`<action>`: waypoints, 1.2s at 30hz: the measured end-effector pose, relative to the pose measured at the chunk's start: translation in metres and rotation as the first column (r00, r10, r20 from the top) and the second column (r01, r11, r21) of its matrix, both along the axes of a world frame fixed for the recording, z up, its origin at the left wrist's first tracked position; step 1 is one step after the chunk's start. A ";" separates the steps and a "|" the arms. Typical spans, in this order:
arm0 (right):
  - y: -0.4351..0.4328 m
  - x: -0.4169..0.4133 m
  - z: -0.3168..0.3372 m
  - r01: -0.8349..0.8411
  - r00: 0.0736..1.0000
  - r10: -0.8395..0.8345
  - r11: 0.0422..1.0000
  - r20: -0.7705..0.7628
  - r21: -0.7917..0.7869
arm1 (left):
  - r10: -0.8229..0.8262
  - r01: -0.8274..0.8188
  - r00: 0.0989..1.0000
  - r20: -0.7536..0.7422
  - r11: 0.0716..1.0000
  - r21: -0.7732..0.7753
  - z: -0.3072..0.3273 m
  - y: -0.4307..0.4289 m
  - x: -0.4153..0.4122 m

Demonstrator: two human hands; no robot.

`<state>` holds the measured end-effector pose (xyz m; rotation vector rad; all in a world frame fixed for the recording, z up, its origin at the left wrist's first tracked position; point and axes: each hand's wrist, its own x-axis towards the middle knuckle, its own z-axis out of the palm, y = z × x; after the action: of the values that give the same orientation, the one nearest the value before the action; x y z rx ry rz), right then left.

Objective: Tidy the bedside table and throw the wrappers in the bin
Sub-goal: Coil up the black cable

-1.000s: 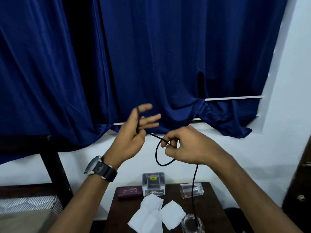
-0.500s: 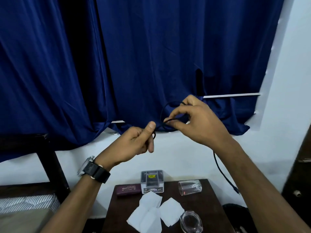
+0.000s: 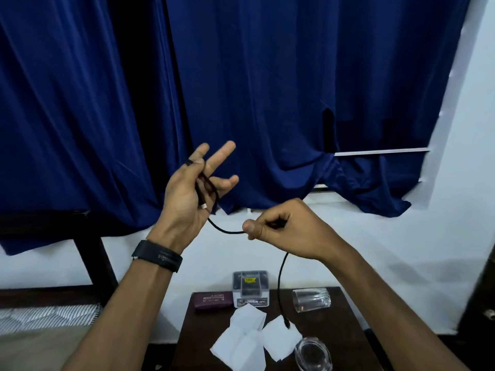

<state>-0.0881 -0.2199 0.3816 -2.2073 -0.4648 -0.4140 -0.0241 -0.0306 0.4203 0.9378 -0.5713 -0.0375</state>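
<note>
A deep blue curtain point(image 3: 267, 89) fills most of the view, hanging over a white wall point(image 3: 401, 250). Low on the left are a dark bed frame point(image 3: 91, 253) and striped bedding point(image 3: 45, 315). Below the hands stands the dark wooden bedside table point(image 3: 345, 325).

Both hands are raised above the table, well clear of it. The left hand point(image 3: 192, 194), with a black wristband point(image 3: 158, 255) below it, faces palm inward. Two of its fingers are stretched out, and its thumb pinches loops of a black cable point(image 3: 227, 231) that run across the palm. The right hand point(image 3: 289, 228) is clenched, gripping the same cable between thumb and curled forefinger. From there the cable hangs down, and its free end dangles just over the table.

On the table lie several white wrappers point(image 3: 241, 344), overlapping near the front edge. Behind them sit a clear plastic box point(image 3: 250, 289) and a maroon case point(image 3: 213, 300), just beside each other. A glass tumbler point(image 3: 312, 299) lies on its side to the right, and a small glass dish point(image 3: 313, 354) sits at the front.

The task looks to be at an early stage. The cable is being coiled, with a length left to wind. The wrappers are not yet picked up, the tumbler needs standing upright, and no bin is in view.
</note>
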 end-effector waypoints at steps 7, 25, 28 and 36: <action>-0.020 -0.013 0.021 -0.034 0.980 -0.018 0.966 0.197 0.256 | 0.132 -0.272 0.948 0.289 0.808 0.523 -0.019 0.013 0.012; -0.025 0.011 0.026 0.316 0.866 -0.444 0.843 0.232 0.435 | -0.500 0.519 0.855 -0.140 0.811 0.271 -0.021 -0.009 -0.012; -0.022 0.017 0.013 0.271 0.946 -0.296 0.946 0.129 0.179 | -0.721 0.727 0.687 -0.090 0.684 0.065 -0.019 0.000 -0.004; -0.005 -0.002 0.002 0.071 0.994 -0.091 0.957 -0.059 -0.281 | -0.150 0.137 0.988 0.028 0.956 0.260 -0.023 -0.009 0.004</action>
<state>-0.0902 -0.2247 0.3835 -2.5126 -0.4148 -0.3273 -0.0202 -0.0393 0.3976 1.1507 -0.6889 -0.2254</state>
